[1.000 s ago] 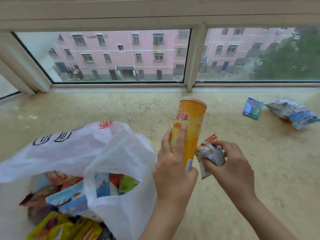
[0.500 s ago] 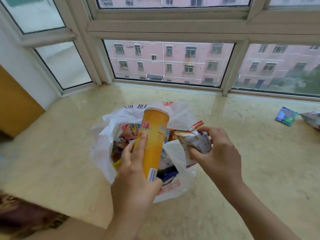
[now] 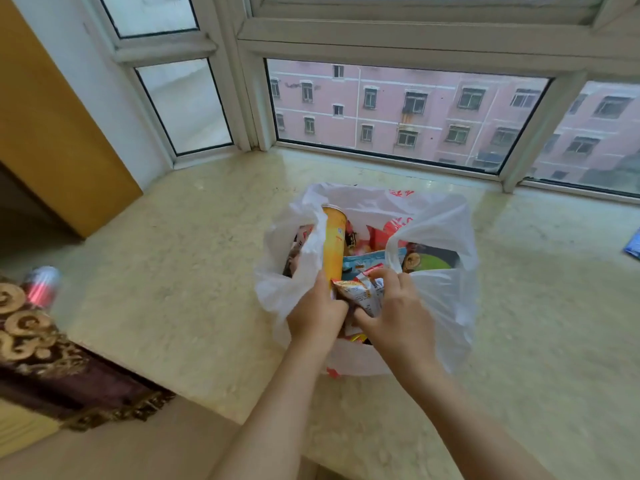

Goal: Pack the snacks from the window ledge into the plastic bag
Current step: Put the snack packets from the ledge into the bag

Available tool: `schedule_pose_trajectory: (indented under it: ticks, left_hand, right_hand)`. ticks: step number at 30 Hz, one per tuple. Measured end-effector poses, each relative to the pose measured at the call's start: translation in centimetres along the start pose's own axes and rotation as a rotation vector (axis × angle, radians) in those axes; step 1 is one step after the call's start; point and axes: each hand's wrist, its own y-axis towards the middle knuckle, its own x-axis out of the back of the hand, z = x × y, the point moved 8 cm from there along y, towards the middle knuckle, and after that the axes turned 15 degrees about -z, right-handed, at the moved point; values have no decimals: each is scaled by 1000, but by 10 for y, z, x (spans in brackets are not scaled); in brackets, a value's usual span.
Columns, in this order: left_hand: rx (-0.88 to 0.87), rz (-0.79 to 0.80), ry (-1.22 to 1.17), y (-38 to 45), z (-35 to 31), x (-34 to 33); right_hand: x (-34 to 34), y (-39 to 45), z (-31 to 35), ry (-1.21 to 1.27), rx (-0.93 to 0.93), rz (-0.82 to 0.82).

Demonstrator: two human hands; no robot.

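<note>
Pale stone window ledge carries everything I see. Nearest the plastic bag, my left hand grips the yellow chip can, its top inside the bag's mouth. Beside it my right hand pinches a crumpled snack packet over the opening. Beyond the bag, windows face pink buildings.

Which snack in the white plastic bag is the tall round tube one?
The yellow-orange cardboard chip tube, held by the left hand. It stands upright at the white plastic bag's left side; the other snacks are flat packets.
</note>
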Motion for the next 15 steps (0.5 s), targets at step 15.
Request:
schedule_pose_trajectory:
  ticks: [15]
  left_hand:
    - [-644, 31, 561, -5, 47, -76]
  right_hand:
    - [-53, -15, -38, -381, 370, 88]
